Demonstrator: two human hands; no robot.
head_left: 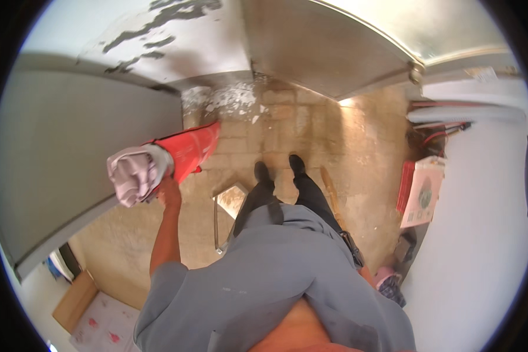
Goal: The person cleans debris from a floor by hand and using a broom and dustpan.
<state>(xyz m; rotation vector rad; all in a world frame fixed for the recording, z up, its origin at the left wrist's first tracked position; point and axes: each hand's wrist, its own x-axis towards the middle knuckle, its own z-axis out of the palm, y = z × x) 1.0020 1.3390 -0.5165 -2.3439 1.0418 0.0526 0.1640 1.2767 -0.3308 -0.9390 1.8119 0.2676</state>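
At the left, my left hand (169, 193) is closed on a long red tapered bundle (189, 149). Folded pale pink cloth (134, 175) bulges from its near end, and its narrow end points away toward the far wall. What is inside the bundle cannot be made out. My right arm hangs at my side; only a bit of forearm shows past the grey shirt, and the hand's fingers are hidden. Near that side is a dark strap-like thing (352, 247). Beyond it a thin wooden stick (330, 188) slants over the floor; whether it is held is unclear.
A grey panel (82, 146) stands close on the left. Ahead is a brown door-like panel (334, 47). A small metal-framed stool (231, 199) is by my left leg. Red and pink cartons (423, 192) line the right wall. A cardboard box (76, 300) sits behind left.
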